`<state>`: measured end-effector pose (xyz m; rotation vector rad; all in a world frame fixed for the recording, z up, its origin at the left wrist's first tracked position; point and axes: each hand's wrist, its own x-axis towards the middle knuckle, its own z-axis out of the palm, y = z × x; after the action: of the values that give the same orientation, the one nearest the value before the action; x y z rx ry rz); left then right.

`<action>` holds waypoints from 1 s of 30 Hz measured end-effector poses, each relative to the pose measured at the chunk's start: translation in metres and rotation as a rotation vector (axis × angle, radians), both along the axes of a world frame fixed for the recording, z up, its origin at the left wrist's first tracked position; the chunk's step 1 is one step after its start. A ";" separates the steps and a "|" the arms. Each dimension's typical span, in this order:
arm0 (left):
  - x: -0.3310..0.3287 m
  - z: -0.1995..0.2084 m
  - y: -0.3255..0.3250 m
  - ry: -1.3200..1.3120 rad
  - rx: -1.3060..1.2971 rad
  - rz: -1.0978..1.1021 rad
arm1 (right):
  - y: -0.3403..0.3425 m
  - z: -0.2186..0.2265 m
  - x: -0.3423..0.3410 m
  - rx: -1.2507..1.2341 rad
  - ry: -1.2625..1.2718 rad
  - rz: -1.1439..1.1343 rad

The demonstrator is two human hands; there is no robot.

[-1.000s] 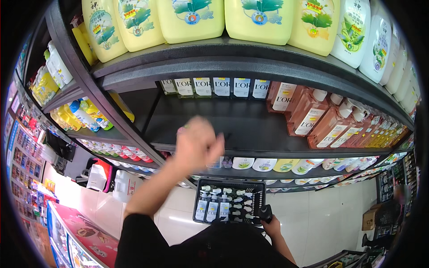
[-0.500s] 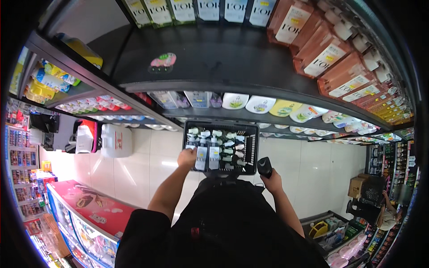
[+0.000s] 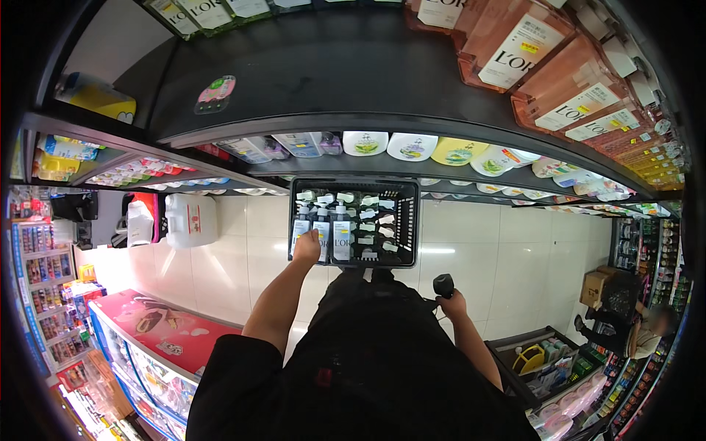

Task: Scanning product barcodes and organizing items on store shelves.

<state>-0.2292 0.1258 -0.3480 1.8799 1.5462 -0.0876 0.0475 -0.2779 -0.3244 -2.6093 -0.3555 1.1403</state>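
Observation:
My left hand (image 3: 307, 248) reaches into a black plastic shopping basket (image 3: 418, 213). Its fingers close round a pump bottle (image 3: 300, 226) with a pale label, at the basket's near left; the lower part is hidden by the hand. Two more pump bottles of that kind lean beside it. Rows of upright bottles with pale pump heads (image 3: 368, 214) fill the middle of the basket. Away to the right of the basket, my right hand (image 3: 454, 303) grips a black handheld barcode scanner (image 3: 443, 285), held over the tiled floor.
Beyond the basket runs a black shelf (image 3: 309, 95) with pink pump bottles (image 3: 529, 51) at right and white bottles (image 3: 365, 143) below. A white jug (image 3: 191, 220) stands left, above a red-topped freezer (image 3: 162, 327). At far right a person (image 3: 643, 334) is near cardboard boxes (image 3: 594, 288).
My left hand has moved from the basket's left side further over the bottles. The right hand with the scanner sits slightly lower in view. The whole view has shifted a little.

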 end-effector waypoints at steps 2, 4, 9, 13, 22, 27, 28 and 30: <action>0.005 -0.001 0.001 0.010 0.000 -0.007 | -0.021 -0.016 -0.002 -0.042 0.038 -0.024; 0.004 -0.002 0.004 -0.032 -0.020 -0.033 | -0.029 -0.032 0.000 -0.081 0.092 -0.009; -0.027 -0.003 0.006 -0.098 0.068 0.048 | -0.023 -0.048 0.026 -0.268 0.157 0.163; -0.066 -0.003 0.018 -0.038 0.084 0.170 | 0.013 -0.043 0.033 -0.200 0.102 -0.069; -0.177 -0.002 0.038 0.136 -0.005 0.255 | 0.111 -0.027 -0.029 -0.067 -0.030 0.072; -0.240 -0.013 0.038 0.228 -0.076 0.222 | 0.172 -0.057 -0.061 0.018 -0.078 0.089; -0.250 -0.016 0.041 0.243 -0.086 0.238 | 0.179 -0.062 -0.063 0.044 -0.069 0.133; -0.269 -0.017 0.043 0.293 -0.060 0.154 | 0.197 -0.074 -0.073 -0.051 -0.118 0.157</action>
<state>-0.4984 0.1690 -0.3655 1.7529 1.8570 -0.3497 -0.0252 -0.0812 -0.3982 -2.7416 -0.5722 1.0581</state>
